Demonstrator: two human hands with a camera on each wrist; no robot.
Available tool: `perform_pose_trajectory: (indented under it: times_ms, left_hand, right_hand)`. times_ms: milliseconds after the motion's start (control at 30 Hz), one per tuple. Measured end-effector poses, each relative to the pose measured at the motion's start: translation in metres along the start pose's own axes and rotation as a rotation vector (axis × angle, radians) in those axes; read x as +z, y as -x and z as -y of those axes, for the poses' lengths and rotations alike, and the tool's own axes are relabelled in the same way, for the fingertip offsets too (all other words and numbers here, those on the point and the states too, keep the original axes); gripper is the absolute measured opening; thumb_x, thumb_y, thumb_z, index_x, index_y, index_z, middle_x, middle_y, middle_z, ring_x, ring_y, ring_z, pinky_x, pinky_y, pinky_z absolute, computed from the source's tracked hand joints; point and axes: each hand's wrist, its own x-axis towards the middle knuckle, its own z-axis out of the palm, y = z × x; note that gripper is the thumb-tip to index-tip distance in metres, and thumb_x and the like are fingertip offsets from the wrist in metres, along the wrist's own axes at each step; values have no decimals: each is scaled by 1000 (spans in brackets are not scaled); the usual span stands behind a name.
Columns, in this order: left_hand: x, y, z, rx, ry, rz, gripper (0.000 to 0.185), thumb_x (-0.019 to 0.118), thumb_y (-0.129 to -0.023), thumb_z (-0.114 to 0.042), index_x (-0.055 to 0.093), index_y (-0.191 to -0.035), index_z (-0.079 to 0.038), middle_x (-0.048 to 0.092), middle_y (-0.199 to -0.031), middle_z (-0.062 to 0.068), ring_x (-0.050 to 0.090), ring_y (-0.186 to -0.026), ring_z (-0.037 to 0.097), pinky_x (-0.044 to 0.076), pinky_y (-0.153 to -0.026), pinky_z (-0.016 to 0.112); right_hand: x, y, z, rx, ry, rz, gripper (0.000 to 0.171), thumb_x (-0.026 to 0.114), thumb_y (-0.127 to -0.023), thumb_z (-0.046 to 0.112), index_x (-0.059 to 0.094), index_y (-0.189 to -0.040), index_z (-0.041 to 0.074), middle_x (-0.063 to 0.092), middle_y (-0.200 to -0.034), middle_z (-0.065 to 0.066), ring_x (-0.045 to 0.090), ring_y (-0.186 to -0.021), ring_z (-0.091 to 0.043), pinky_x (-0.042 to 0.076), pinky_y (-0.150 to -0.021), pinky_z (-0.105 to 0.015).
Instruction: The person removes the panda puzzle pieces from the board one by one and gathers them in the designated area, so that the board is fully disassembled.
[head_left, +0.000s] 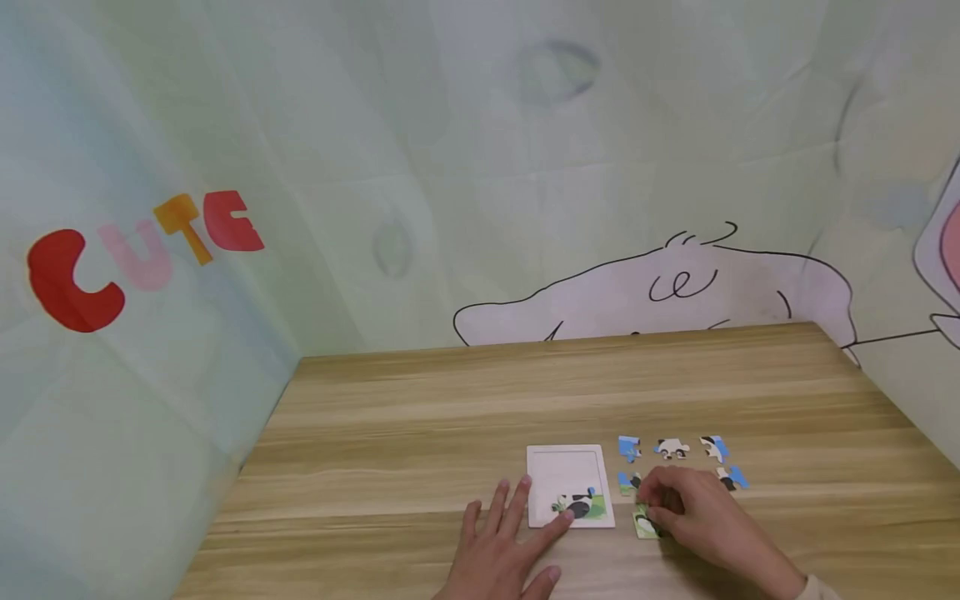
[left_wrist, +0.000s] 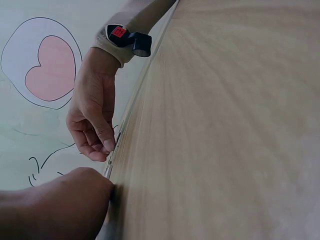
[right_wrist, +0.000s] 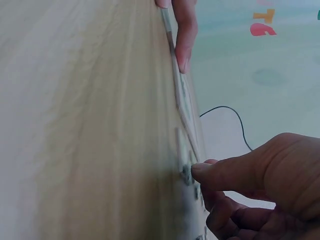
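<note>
The left hand [head_left: 501, 557] lies flat with straight fingers, its fingertips pressing the near-left corner of the white puzzle tray [head_left: 567, 467] — a good steadying hold. Just right of the tray, the right hand [head_left: 693, 515] has its grip closed in a pinch on a green puzzle piece [head_left: 645, 523] lying on the table [head_left: 420, 417]. To do this well, I'd lift the piece level, turn it to match the panda section [head_left: 581, 505] already seated, and press it in flat — not edge-first. Farther back, loose pieces [head_left: 672, 450] lie in a row.
</note>
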Motion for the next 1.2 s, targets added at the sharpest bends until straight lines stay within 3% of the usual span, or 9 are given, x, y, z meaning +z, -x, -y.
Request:
perform_pose_trajectory:
  times_ms: [233,433,767,900,1033,1200]
  left_hand:
    - [0,0,0,21,-15,-19,54,33,-110,-66,33,-163,-58,33,-176,16,38,-159,47,34,-115,76]
    - [-2,-1,0,24,0,-6,54,33,-110,-66,32,-163,-58,32,-177,16,37,-159,47,34,-115,77]
    - [-1,1,4,38,-86,-87,54,36,-109,-67,36,-162,-57,42,-172,17,45,-155,44,38,-111,73]
    - [1,0,4,33,-112,-100,54,37,-108,-68,36,-162,-57,45,-170,17,47,-154,43,39,-110,72]
    - [2,-1,3,16,-96,-76,55,36,-108,-69,35,-162,-58,44,-170,17,45,-155,42,38,-111,72]
    - [1,-1,3,3,-67,-47,55,34,-108,-69,35,-162,-59,42,-172,17,43,-157,43,36,-112,73]
  right_hand:
    - [1,-10,16,-60,-19,-14,14,82,-90,7,77,-96,20,63,-80,15,48,-70,6,45,-62,-21]
    - [5,-27,31,-126,-69,69,13,79,-93,7,79,-103,15,67,-84,14,50,-69,6,45,-64,-22]
    - [19,-57,46,-141,-86,223,20,81,-90,6,80,-109,12,70,-88,9,54,-71,2,48,-65,-22]
    - [26,-62,47,-161,-40,257,22,84,-86,6,78,-107,11,70,-91,6,55,-77,0,48,-71,-23]
    - [28,-62,50,-145,47,241,19,86,-85,10,76,-99,19,65,-94,8,51,-81,-4,44,-73,-25]
    - [27,-59,49,-145,72,233,34,78,-78,-8,75,-93,22,60,-93,8,47,-81,-3,42,-74,-25]
